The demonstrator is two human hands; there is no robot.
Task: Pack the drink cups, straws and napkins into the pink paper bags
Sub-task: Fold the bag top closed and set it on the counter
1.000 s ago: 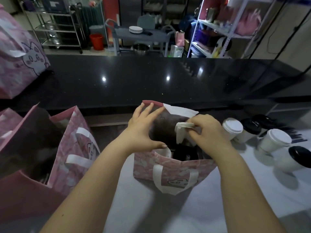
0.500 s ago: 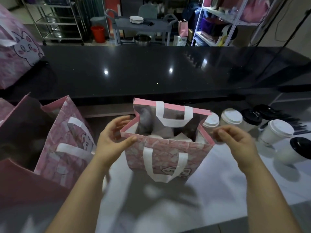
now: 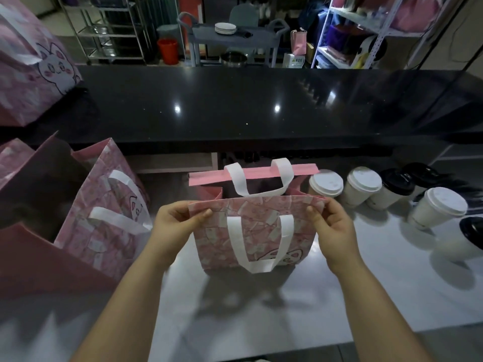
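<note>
A pink paper bag (image 3: 264, 231) with white handles and a cat print stands upright on the white counter in front of me. My left hand (image 3: 177, 226) pinches the left corner of its near top edge. My right hand (image 3: 330, 226) pinches the right corner of the same edge. The near wall hides what is inside the bag. To the right stand several paper drink cups, some with white lids (image 3: 362, 185) and some with black lids (image 3: 393, 188). I cannot make out any straws or napkins.
Two more pink bags (image 3: 109, 212) stand open at my left. Another pink cat-print bag (image 3: 34, 66) sits on the raised black countertop (image 3: 235, 105) behind. Shelves, a grey cart and a red bucket are in the background.
A second ago my right hand was pushing a white napkin into the bag while the left held its mouth open. Both hands then drew out to the sides and now pinch the near top edge.
</note>
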